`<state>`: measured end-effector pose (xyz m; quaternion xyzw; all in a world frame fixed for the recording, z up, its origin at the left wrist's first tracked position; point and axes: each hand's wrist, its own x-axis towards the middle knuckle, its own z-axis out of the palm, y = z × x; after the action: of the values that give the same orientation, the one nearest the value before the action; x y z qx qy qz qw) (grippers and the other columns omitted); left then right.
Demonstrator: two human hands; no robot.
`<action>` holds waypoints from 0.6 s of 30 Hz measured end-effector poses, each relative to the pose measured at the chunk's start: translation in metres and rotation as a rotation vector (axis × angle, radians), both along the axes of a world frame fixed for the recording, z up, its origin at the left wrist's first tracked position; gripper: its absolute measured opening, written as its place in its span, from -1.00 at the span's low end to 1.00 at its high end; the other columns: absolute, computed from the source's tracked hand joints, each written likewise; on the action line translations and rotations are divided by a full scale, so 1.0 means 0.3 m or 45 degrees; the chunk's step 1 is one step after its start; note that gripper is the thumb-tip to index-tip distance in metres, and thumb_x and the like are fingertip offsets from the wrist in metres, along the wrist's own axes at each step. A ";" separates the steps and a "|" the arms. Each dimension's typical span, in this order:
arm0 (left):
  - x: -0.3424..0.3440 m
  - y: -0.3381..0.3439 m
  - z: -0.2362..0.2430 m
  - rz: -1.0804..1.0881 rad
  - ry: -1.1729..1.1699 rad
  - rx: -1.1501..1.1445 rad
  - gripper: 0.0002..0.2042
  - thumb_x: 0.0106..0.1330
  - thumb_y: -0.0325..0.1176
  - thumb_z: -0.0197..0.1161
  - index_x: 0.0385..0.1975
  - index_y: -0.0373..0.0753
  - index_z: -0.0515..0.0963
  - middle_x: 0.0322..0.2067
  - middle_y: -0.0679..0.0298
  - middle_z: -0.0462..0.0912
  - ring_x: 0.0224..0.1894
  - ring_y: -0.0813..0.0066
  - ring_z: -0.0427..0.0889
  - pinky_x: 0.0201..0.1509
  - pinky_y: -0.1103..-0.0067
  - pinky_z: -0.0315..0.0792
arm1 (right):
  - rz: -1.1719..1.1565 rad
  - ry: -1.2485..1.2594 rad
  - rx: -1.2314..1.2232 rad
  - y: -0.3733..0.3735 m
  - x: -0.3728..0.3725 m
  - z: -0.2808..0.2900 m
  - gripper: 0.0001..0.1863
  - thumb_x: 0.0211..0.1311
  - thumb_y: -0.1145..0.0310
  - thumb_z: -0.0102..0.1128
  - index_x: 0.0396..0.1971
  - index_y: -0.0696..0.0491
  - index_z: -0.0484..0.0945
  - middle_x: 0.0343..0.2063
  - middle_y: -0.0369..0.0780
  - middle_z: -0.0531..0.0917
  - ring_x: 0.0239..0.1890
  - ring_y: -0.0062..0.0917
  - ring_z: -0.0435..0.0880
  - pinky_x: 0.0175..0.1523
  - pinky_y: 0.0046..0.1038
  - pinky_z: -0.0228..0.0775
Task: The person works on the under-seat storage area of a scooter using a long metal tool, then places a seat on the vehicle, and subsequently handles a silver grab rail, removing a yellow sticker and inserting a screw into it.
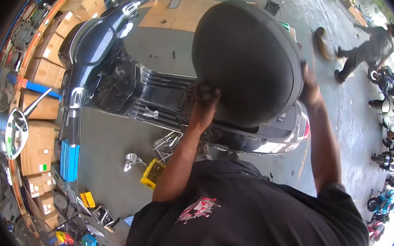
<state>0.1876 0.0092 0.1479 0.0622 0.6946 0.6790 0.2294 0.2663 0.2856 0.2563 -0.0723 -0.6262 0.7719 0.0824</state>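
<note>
A large black scooter seat [247, 57], rounded and smooth, is held up in front of me above the rear of a dark scooter [91, 43]. At its near left edge, my left hand [207, 101] has its fingers curled against the seat. My right hand [310, 85] grips the seat's right edge, its fingers partly hidden behind the rim. Below the seat, part of the scooter's rear body [277, 134] shows with a red tail light. The scooter's footboard [161, 88] lies bare to the left, a small pale piece on it.
Stacked cardboard boxes [39, 146] fill shelving at the left. A yellow crate of small parts [152, 173] and loose metal parts [166, 144] lie on the floor nearby. Flat cardboard [173, 15] lies beyond the scooter. Another person [370, 44] bends at the right, near a row of scooters [390, 106].
</note>
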 end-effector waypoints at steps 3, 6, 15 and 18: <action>0.032 -0.017 -0.034 -0.155 -0.047 -0.014 -0.31 0.26 -0.10 0.24 0.30 -0.20 0.07 -0.01 0.04 0.49 -0.04 0.24 0.58 -0.20 0.43 0.52 | 0.061 -0.119 -0.036 0.029 0.170 -0.081 -0.32 0.24 -0.06 0.11 0.12 0.23 0.31 -0.10 -0.21 0.54 -0.05 -0.49 0.49 0.13 -0.45 0.29; 0.088 -0.052 -0.102 -0.164 -0.156 0.219 -0.31 0.27 -0.13 0.23 0.29 -0.28 0.06 -0.02 0.01 0.50 -0.07 0.26 0.59 -0.17 0.44 0.52 | -0.016 -0.339 0.357 0.066 0.324 -0.191 -0.39 0.23 0.01 0.16 0.04 0.24 0.36 -0.22 -0.27 0.52 -0.13 -0.54 0.46 0.06 -0.48 0.28; 0.334 0.038 -0.064 -0.079 -0.084 -0.182 -0.44 0.31 -0.18 0.19 0.24 -0.28 0.23 0.02 0.15 0.50 0.03 0.36 0.54 -0.02 0.48 0.49 | 0.307 0.006 -0.114 0.293 0.461 -0.289 -0.07 0.11 -0.22 0.18 0.25 0.22 0.17 0.22 -0.10 0.32 0.26 -0.31 0.29 0.33 -0.22 0.08; 0.447 -0.035 -0.170 0.090 -0.209 -0.112 -0.50 0.32 -0.14 0.18 0.18 -0.27 0.32 0.04 0.10 0.51 0.06 0.29 0.53 0.03 0.44 0.47 | 0.407 0.019 0.104 0.497 0.461 -0.393 -0.02 0.15 -0.30 0.04 0.31 0.20 0.07 0.27 -0.11 0.24 0.31 -0.28 0.20 0.38 -0.20 -0.04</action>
<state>0.3215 -0.0014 0.0970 -0.0284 0.7043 0.6583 0.2642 0.4046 0.4346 0.1383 0.0373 -0.6601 0.7495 -0.0337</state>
